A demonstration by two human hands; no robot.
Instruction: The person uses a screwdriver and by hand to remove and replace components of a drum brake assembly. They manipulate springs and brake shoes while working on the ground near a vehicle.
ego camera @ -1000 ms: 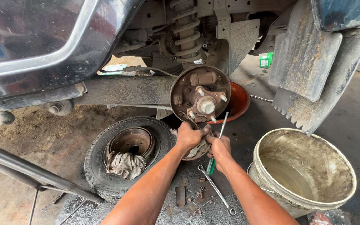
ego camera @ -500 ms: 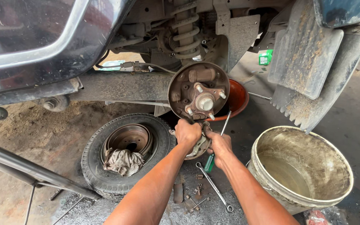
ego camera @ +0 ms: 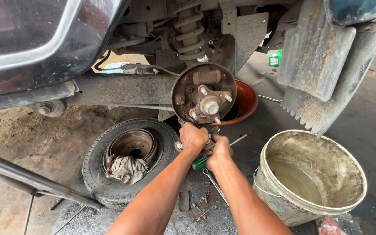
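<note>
Head view, frame centre: your left hand (ego camera: pixel 193 136) and right hand (ego camera: pixel 219 151) apparently clamp small parts below the rusty round brake backing plate (ego camera: pixel 204 93); drum already removed, reassembly outstanding.

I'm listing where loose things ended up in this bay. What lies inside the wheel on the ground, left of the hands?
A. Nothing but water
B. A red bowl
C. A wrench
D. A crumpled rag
D: a crumpled greyish rag sits in the hollow of the wheel lying flat on the ground, left of the person's left hand; the wrench lies on the floor outside it.
</note>
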